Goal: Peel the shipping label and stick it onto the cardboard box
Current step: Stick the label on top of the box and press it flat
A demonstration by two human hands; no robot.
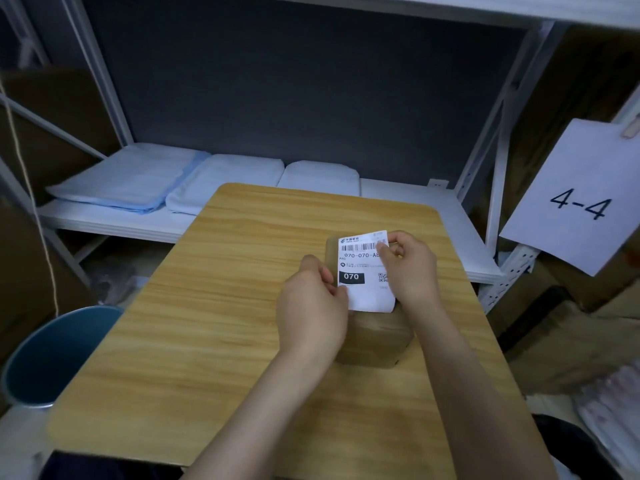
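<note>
A white shipping label [363, 271] with a barcode, "070-070" print and a black "070" block is held over a small brown cardboard box [375, 336] on the wooden table [207, 323]. My left hand [311, 313] pinches the label's lower left edge. My right hand [410, 268] pinches its upper right corner with thumb and fingers. The label covers most of the box top; whether it touches the box I cannot tell.
A blue bin [52, 355] stands at the table's left. Behind the table, a white shelf [433, 216] carries folded white and pale blue cloths [138, 181]. A paper sign "4-4" [578, 199] hangs at right, above cardboard boxes [554, 327].
</note>
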